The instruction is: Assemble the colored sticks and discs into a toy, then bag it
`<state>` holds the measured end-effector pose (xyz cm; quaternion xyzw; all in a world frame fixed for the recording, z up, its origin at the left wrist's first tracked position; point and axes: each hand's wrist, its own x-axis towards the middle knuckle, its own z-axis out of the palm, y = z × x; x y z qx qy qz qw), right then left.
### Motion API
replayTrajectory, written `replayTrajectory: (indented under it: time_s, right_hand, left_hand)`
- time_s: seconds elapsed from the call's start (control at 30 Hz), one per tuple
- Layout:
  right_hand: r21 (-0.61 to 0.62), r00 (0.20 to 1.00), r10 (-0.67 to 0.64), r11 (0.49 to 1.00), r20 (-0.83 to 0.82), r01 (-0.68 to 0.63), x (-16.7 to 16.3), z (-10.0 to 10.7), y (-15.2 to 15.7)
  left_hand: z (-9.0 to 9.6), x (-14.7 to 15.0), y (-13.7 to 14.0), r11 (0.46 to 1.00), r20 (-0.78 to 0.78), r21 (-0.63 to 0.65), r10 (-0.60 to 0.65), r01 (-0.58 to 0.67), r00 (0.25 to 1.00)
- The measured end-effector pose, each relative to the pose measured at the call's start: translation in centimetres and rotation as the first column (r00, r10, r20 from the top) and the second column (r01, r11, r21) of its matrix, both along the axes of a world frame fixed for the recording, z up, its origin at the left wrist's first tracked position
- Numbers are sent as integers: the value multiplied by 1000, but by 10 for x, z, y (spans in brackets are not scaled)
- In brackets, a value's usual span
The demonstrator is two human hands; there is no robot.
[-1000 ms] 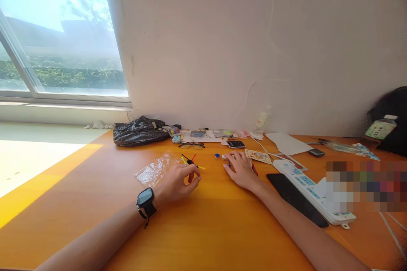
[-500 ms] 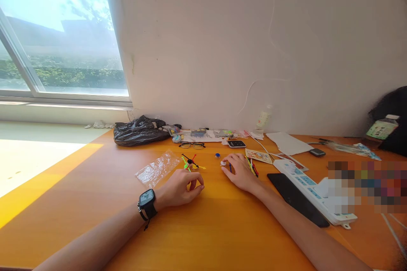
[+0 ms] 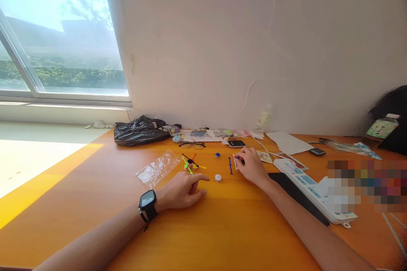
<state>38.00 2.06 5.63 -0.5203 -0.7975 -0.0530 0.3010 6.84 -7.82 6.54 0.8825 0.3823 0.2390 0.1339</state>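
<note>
My left hand (image 3: 187, 188) rests on the table with its index finger stretched out and the thumb apart, holding nothing. Just in front of it stands a spinner-like piece with crossed black, red, yellow and green arrow-tipped sticks (image 3: 190, 161). Near the left fingertips sits a small white round knob (image 3: 218, 178). My right hand (image 3: 252, 167) pinches a white arrow-tipped stick (image 3: 235, 161) between thumb and fingers. Beside that lies a blue arrow-tipped stick (image 3: 230, 165), apart from the hand. Farther back is a small blue round knob (image 3: 218, 155). Whatever lies under the right palm is mostly hidden.
A clear plastic wrapper (image 3: 158, 168) lies left of the spinner. Glasses (image 3: 192, 145), a black bag (image 3: 140, 131) and a small device (image 3: 237, 144) line the back. To the right are a black phone-like slab (image 3: 297, 199), a power strip (image 3: 305, 182) and a printed card (image 3: 265, 157).
My right hand has left the white knob, which now stands nearer the left hand, and moved right to the white stick. My left index finger has straightened out.
</note>
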Motion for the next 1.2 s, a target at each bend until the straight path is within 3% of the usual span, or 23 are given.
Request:
replayTrajectory:
  time_s: [0.17,0.3,1.03,1.2]
  right_hand:
    - [11,983,-42,999,177,41,1,-8,-1]
    - [5,973,-46,999,226,46,-2,-10,-2]
    - [-140,986,51,990,159,-29,-26,-2,-25]
    - [-137,982,14,990,190,12,-30,-6,-26]
  left_hand:
    - [-4,2,0,994,-80,-65,-90,85,993]
    - [-5,3,1,995,-81,-60,-86,81,993]
    - [-8,3,3,995,-69,-66,-77,72,995]
    - [-10,3,4,996,-60,-62,-75,71,995]
